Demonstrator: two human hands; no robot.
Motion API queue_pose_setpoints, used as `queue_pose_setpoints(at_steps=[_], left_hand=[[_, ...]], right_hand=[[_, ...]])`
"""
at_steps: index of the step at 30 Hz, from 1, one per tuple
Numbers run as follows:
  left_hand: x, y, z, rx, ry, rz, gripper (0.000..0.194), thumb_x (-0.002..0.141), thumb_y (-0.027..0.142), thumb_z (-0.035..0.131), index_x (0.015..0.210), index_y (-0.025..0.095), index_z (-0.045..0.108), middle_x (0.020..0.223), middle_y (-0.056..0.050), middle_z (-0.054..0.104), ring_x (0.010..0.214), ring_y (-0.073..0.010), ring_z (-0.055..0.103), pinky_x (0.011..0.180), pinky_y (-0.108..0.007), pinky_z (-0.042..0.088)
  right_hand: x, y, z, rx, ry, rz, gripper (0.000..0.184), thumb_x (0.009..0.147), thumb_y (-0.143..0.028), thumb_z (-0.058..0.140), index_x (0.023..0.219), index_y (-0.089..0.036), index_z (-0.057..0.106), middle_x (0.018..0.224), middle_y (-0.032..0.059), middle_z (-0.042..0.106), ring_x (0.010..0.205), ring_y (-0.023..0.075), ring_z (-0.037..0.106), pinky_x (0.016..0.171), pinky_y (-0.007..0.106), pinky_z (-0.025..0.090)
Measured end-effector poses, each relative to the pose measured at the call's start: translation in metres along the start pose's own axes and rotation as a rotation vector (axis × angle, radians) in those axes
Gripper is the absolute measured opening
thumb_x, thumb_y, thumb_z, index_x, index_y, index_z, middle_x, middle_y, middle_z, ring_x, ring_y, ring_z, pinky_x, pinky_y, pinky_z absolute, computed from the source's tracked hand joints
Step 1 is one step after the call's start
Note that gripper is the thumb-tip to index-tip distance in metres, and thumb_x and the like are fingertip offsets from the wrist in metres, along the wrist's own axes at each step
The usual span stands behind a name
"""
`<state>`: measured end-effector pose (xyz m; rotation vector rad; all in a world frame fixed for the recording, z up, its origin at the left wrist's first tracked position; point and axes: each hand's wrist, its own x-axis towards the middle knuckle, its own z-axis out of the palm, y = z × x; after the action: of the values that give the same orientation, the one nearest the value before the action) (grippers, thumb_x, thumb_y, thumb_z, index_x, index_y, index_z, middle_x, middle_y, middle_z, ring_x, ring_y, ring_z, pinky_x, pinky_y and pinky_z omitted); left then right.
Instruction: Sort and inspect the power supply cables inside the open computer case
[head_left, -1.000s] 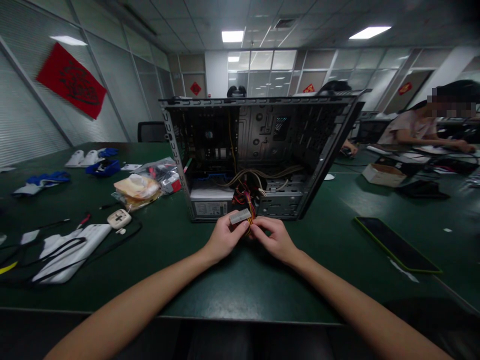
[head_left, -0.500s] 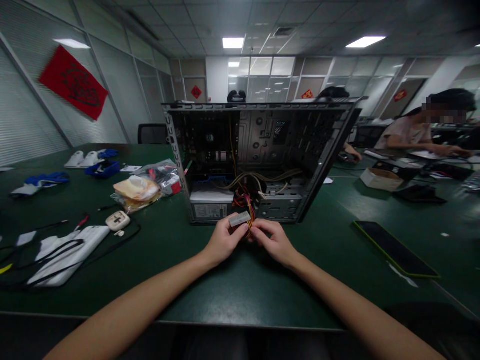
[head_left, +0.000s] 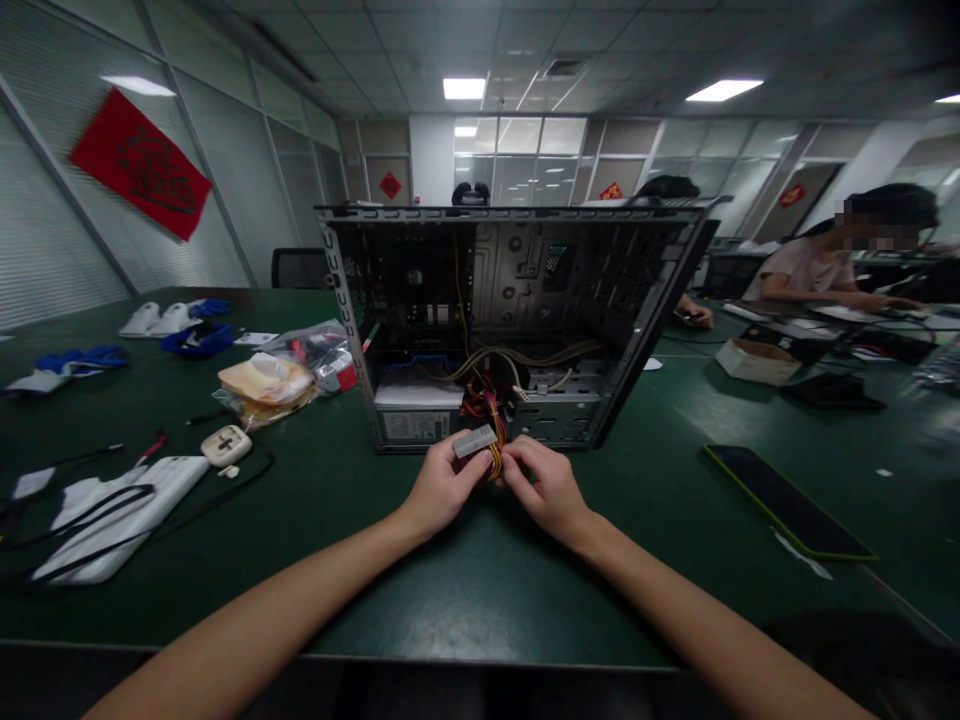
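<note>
An open computer case [head_left: 555, 420] stands on the green table with its inside facing me. From its lower middle, a bundle of red, yellow and black power cables [head_left: 495, 425] runs out toward me. My left hand [head_left: 442, 487] is closed round the bundle and a pale grey, flat connector [head_left: 475, 441] that lies above its thumb. Close beside it, my right hand [head_left: 546, 485] pinches the same cables with thumb and bent fingers. Its fingertips partly hide what they grip. Inside the case, a labelled power supply [head_left: 416, 424] sits at the lower left, and a loose white connector [head_left: 520, 394] hangs near the cables.
Left on the table [head_left: 420, 610] lie a white power bank [head_left: 124, 525] with cords, an earbud case [head_left: 226, 446], a plastic bag of bread [head_left: 266, 385] and blue gloves [head_left: 82, 360]. A phone [head_left: 784, 500] lies right, near a cardboard box [head_left: 757, 360]. Another person sits far right.
Both hands keep hold of the cables, with only slight finger movement. The grey connector tilts a little more. The whole view has shifted slightly.
</note>
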<state>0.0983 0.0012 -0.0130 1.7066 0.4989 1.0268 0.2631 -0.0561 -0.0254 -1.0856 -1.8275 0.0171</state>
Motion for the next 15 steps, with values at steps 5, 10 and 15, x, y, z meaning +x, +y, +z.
queue_pose_setpoints(at_steps=[5,10,15], left_hand=[[-0.001,-0.0028,-0.0003,0.036,-0.013,0.017,0.019,0.089,0.032,0.059,0.083,0.014,0.058,0.075,0.0,0.054,0.069,-0.0136,0.052,0.065,-0.024,0.044],[-0.0017,-0.0019,0.0003,0.04,-0.006,0.024,0.018,0.09,0.031,0.057,0.083,0.015,0.058,0.077,0.0,0.053,0.072,-0.014,0.051,0.068,-0.024,0.044],[-0.0026,0.0007,0.0006,0.039,0.028,0.063,0.016,0.089,0.03,0.058,0.082,0.015,0.058,0.077,0.0,0.052,0.072,-0.0139,0.05,0.068,-0.024,0.043]], right_hand=[[0.0,0.0005,-0.001,-0.195,-0.031,-0.074,0.012,0.094,-0.019,0.049,0.09,-0.019,0.06,0.079,0.0057,0.062,0.069,0.0168,0.059,0.065,0.027,0.049],[-0.0005,-0.004,-0.0008,-0.121,0.004,-0.104,0.011,0.093,-0.015,0.048,0.094,-0.018,0.058,0.081,0.0059,0.062,0.072,0.0172,0.059,0.067,0.029,0.05],[-0.0005,-0.0076,0.0004,0.034,-0.051,-0.131,0.011,0.094,-0.016,0.049,0.101,-0.019,0.057,0.092,0.0083,0.063,0.085,0.0206,0.059,0.078,0.036,0.051]])
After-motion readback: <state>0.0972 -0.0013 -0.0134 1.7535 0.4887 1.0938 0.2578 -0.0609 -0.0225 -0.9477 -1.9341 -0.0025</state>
